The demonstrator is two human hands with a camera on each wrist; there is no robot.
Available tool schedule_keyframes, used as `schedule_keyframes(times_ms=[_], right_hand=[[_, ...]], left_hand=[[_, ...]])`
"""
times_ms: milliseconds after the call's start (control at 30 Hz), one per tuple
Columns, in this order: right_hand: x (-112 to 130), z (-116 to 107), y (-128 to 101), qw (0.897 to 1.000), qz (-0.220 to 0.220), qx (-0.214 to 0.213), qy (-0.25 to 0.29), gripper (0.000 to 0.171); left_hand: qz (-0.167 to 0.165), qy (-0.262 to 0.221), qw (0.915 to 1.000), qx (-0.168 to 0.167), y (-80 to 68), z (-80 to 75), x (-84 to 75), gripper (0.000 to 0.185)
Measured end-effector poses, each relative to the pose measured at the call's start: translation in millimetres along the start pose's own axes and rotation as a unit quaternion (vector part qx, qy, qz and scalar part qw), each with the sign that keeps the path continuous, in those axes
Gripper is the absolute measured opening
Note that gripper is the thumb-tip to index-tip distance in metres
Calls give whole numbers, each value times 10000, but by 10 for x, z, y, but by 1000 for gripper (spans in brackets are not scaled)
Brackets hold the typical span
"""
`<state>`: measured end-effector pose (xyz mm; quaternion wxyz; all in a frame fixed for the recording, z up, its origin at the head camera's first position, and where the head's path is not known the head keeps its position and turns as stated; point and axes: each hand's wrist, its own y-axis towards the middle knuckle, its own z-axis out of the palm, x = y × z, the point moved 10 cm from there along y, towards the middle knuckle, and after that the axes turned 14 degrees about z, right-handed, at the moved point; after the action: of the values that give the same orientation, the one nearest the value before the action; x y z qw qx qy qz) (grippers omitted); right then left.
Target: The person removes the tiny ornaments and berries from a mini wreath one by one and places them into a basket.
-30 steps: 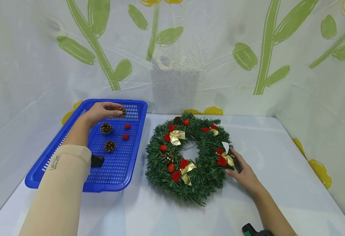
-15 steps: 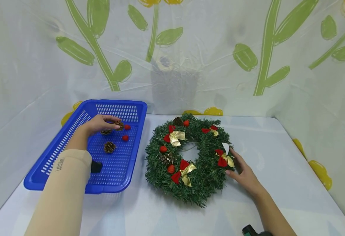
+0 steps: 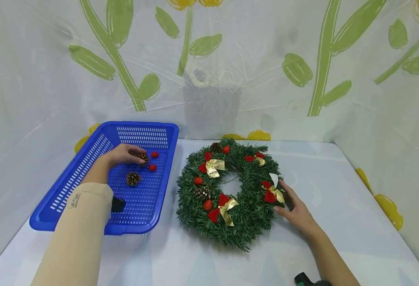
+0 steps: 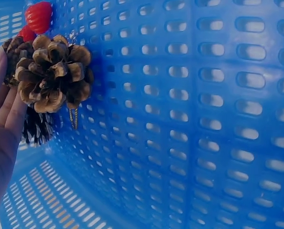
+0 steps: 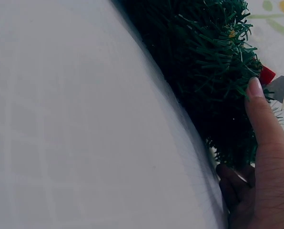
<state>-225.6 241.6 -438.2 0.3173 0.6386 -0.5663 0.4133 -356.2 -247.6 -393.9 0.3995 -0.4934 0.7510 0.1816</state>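
- Left hand has come down w/ its pine cone since a sec ago: it was up by the back wall of the blue basket, now it sits low over the basket floor, fingers curled round the cone.
- Left wrist cam shows that cone right at the fingertips, w/ another cone partly hidden behind it and a thin gold loop hanging below.
- 2 red berries lie just beside the held cone, inside the basket. One more loose pine cone sits nearer the person, approx mid basket.
- Small black thing by the sleeve in the basket, can't tell what it is.
- Right hand hasn't budged: flat on the bench, fingers relaxed and straight-ish, touching the wreath's right edge.
- Wreath lies flat on the bench, just right of the basket, w/ red & gold bows, red berries, a couple of cones stuck in it.
- Right wrist cam: one fingertip pressed against the green needles, not grabbing anything.
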Motion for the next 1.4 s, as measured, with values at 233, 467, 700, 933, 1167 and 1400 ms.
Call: schedule_keyframes(times_ms=[233, 467, 700, 933, 1167, 1400], right_hand=[[-2, -4, -8, 10000, -27, -10, -35, 81], [10, 6, -2, 10000, -13, -23, -73, 81], [15, 22, -4, 10000, -12, 15, -47, 81], [15, 15, -6, 10000, 20, 25, -63, 81], [29, 12, -7, 10000, -6, 33, -44, 81], [38, 3, -8, 9999, -45, -17, -95, 81]], left_hand=[[131, -79, 9999, -55, -17, 2, 43, 53], [91, -190, 9991, -373, -75, -94, 88, 55], [47, -370, 9974, -622, -114, -183, 41, 63], [148, -466, 9958, -773, -107, -267, -92, 71], [309, -642, 9923, -1013, -84, -351, -258, 73], [503, -779, 9881, -1224, 12, -437, -464, 73]])
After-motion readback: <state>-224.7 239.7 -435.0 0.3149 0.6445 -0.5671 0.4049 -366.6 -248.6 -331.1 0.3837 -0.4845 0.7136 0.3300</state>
